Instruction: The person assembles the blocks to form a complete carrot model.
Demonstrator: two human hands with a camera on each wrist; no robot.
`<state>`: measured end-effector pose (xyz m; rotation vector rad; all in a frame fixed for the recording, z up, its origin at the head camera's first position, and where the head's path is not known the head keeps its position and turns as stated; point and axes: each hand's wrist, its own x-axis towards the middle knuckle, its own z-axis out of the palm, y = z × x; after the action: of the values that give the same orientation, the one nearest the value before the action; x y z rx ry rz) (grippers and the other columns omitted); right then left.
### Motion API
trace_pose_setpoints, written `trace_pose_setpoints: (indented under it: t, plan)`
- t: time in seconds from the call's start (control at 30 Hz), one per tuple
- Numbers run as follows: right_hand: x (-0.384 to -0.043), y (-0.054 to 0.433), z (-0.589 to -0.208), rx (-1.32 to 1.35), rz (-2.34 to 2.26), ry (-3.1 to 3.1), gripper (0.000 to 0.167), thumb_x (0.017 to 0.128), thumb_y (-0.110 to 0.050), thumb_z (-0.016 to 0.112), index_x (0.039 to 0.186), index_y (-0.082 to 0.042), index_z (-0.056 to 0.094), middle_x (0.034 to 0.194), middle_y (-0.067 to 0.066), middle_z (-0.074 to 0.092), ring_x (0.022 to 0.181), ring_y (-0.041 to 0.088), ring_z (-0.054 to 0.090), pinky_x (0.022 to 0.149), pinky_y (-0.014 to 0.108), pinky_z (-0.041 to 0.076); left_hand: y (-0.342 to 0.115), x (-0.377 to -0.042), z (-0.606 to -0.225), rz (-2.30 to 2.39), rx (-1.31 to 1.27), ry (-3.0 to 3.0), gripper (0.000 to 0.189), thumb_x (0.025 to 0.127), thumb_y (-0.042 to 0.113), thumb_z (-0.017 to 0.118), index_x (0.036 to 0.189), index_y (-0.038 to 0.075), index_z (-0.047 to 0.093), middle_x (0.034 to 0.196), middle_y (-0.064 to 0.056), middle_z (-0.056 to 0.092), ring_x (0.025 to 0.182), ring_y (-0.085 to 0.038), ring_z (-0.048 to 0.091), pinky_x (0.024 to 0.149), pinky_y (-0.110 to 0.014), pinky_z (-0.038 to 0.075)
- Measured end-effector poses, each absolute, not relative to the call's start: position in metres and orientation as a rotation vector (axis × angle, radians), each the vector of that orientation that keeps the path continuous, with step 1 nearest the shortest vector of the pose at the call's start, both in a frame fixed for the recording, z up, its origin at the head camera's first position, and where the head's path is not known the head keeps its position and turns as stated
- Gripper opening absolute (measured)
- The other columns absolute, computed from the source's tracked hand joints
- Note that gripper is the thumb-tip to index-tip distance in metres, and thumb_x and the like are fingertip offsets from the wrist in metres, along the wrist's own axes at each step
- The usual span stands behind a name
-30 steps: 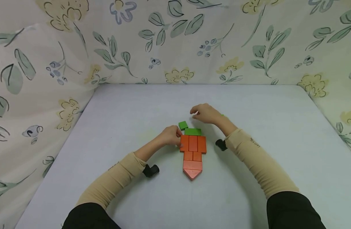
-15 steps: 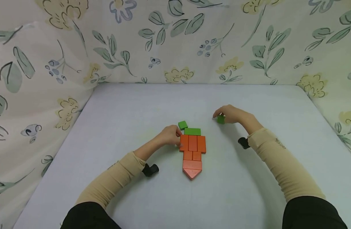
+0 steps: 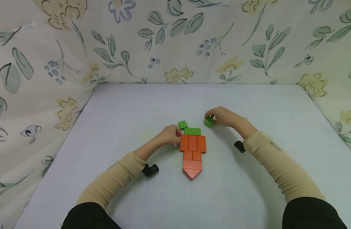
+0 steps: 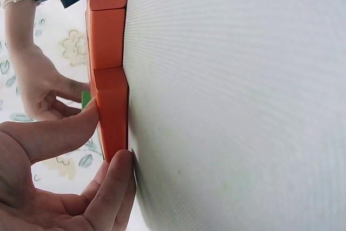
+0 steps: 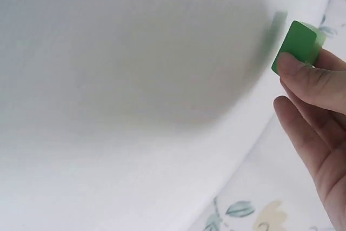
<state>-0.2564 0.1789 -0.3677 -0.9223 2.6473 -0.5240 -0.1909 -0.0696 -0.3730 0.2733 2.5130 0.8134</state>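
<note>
On the white table, orange and pinkish blocks form a column with a pointed pink block [image 3: 192, 173] at its near end. A green rectangular block [image 3: 192, 131] lies across the far end, and a small green block [image 3: 182, 125] sits slightly turned at its far-left corner. My left hand [image 3: 170, 135] rests at the column's left side; in the left wrist view its thumb and fingertips grip the outer orange block [image 4: 112, 120]. To the right of the green pieces, my right hand [image 3: 224, 116] pinches another green block [image 5: 298, 44] between thumb and fingers, just above the table.
The white table [image 3: 129, 108] reaches back to a hanging cloth [image 3: 175, 47] with flowers and leaves, which also runs along both sides. Small black devices are strapped at both wrists, the left one [image 3: 150, 170] close to the tabletop.
My right hand reached right, took up a green block, and has come back left with it toward the column. My left hand has stayed at the orange block.
</note>
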Motion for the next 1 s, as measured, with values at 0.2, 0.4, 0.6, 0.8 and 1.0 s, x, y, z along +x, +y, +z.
trace_pose_setpoints:
  t: [0.2,0.4,0.6,0.8,1.0]
  plan:
    - [-0.252,0.157,-0.369,-0.983,-0.51,2.62,0.033,0.084,0.016,0.061,0.114,0.003,0.066,0.113,0.016,0.066,0.107,0.032,0.06,0.095,0.045,0.047,-0.069,-0.192,-0.374,0.808,0.263,2.512,0.044,0.077,0.008,0.08,0.115,-0.003,0.06,0.106,-0.01,0.06,0.093,-0.022,0.055,0.085,-0.033,0.047]
    - [-0.249,0.146,-0.371,-0.997,-0.485,2.593,0.035,0.086,0.017,0.056,0.116,0.001,0.066,0.116,0.016,0.066,0.109,0.032,0.06,0.098,0.045,0.044,-0.07,-0.192,-0.374,0.821,0.252,2.5,0.046,0.078,0.007,0.079,0.117,-0.003,0.06,0.107,-0.01,0.059,0.092,-0.021,0.053,0.084,-0.033,0.047]
    - [-0.249,0.144,-0.372,-1.028,-0.496,2.599,0.04,0.083,0.021,0.054,0.115,0.0,0.068,0.117,0.015,0.066,0.108,0.032,0.06,0.097,0.046,0.045,-0.071,-0.192,-0.375,0.823,0.261,2.504,0.046,0.077,0.007,0.08,0.117,-0.004,0.06,0.106,-0.009,0.059,0.092,-0.02,0.053,0.083,-0.032,0.047]
    - [-0.249,0.145,-0.373,-1.007,-0.495,2.609,0.04,0.084,0.02,0.053,0.115,0.0,0.068,0.117,0.015,0.066,0.109,0.031,0.06,0.097,0.045,0.045,-0.071,-0.192,-0.374,0.819,0.263,2.505,0.046,0.077,0.007,0.08,0.117,-0.004,0.06,0.105,-0.01,0.059,0.091,-0.02,0.053,0.083,-0.032,0.047]
    - [-0.248,0.146,-0.373,-1.027,-0.497,2.615,0.04,0.083,0.02,0.053,0.115,0.0,0.068,0.116,0.016,0.066,0.106,0.031,0.061,0.095,0.045,0.046,-0.071,-0.192,-0.373,0.82,0.268,2.504,0.046,0.077,0.007,0.08,0.116,-0.004,0.06,0.105,-0.01,0.059,0.09,-0.021,0.053,0.082,-0.032,0.047]
